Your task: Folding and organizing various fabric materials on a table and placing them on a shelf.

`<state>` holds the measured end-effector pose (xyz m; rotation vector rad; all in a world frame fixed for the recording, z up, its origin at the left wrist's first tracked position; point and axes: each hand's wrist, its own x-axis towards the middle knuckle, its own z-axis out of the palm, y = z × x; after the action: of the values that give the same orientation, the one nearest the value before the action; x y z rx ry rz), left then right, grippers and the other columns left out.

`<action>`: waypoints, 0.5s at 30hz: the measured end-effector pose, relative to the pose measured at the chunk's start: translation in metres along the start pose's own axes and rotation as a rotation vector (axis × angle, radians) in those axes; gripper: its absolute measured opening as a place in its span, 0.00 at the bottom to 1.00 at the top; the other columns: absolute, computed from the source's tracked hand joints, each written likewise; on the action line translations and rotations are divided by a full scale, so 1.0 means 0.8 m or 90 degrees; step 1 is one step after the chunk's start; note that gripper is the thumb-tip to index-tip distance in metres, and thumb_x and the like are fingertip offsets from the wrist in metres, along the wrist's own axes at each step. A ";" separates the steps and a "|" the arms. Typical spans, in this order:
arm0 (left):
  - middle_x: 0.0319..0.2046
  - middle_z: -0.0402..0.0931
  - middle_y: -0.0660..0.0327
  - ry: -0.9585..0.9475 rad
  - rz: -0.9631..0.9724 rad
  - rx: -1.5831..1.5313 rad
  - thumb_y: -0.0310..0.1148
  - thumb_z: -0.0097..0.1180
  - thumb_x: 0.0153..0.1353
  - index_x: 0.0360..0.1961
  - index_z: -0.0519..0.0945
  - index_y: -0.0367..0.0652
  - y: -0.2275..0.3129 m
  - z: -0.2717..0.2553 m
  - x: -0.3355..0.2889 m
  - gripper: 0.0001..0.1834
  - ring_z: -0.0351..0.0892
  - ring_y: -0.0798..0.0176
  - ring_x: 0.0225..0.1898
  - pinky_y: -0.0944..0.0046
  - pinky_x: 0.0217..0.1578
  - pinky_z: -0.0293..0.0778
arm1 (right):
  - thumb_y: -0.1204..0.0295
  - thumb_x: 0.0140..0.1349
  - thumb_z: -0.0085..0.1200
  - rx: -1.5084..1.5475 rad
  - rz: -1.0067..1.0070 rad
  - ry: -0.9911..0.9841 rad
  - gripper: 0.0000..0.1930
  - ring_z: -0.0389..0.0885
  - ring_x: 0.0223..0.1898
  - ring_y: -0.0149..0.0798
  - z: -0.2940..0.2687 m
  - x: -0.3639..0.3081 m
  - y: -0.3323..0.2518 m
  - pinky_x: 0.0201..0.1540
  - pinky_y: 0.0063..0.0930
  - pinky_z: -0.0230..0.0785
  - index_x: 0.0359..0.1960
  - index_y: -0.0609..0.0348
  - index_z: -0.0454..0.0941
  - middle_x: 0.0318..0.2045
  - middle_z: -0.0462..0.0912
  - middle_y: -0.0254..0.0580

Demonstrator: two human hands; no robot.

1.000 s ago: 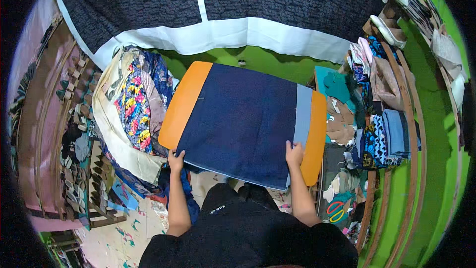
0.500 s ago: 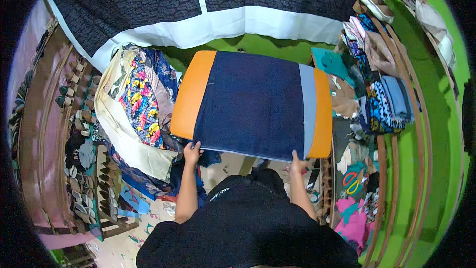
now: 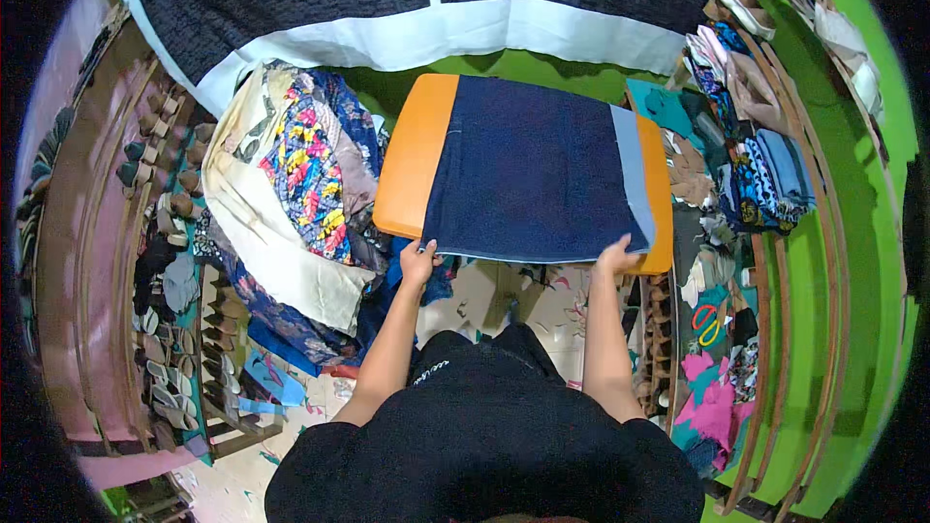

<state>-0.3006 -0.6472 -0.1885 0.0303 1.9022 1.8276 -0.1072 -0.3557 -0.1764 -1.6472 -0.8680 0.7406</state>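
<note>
A dark navy cloth lies spread over an orange tabletop with rounded corners. Along its right side runs a grey-blue strip, and a pale line edges the near side. My left hand is closed on the cloth's near left corner, at the table's front edge. My right hand pinches the near right part, where the navy cloth meets the grey-blue strip. Between my hands the near edge hangs slightly past the tabletop.
Left of the table is a large heap of fabric, cream, floral and dark blue. Wooden racks hold shoe-like pieces at far left. On the right are folded cloths, orange-and-yellow-handled scissors and pink scraps. Scraps litter the floor.
My view has shifted, so the table sits higher and further right. Both hands keep hold of the near edge; my right hand has moved onto the grey-blue strip's corner.
</note>
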 end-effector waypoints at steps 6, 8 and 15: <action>0.17 0.71 0.63 0.003 0.001 0.088 0.30 0.54 0.52 0.26 0.74 0.33 0.012 0.001 -0.017 0.09 0.69 0.72 0.15 0.74 0.17 0.65 | 0.68 0.54 0.48 0.101 -0.489 -0.383 0.17 0.71 0.39 0.55 0.070 -0.106 -0.131 0.43 0.37 0.61 0.39 0.71 0.68 0.36 0.74 0.59; 0.17 0.71 0.63 0.022 -0.061 0.018 0.31 0.54 0.53 0.24 0.74 0.35 0.005 0.003 -0.019 0.09 0.69 0.72 0.16 0.74 0.16 0.65 | 0.71 0.52 0.47 0.051 -0.525 -0.606 0.16 0.68 0.42 0.58 0.093 -0.148 -0.138 0.46 0.38 0.59 0.42 0.67 0.68 0.38 0.72 0.59; 0.19 0.71 0.64 -0.035 -0.139 -0.089 0.30 0.53 0.54 0.28 0.74 0.34 -0.007 -0.019 -0.031 0.08 0.69 0.74 0.19 0.75 0.19 0.64 | 0.73 0.51 0.49 -0.254 -0.762 -0.965 0.17 0.53 0.55 0.66 0.081 -0.244 -0.058 0.54 0.56 0.48 0.43 0.61 0.64 0.54 0.60 0.55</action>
<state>-0.2823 -0.6706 -0.1861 -0.1671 1.6652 1.7862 -0.2737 -0.4792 -0.1380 -0.2617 -2.8002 0.8299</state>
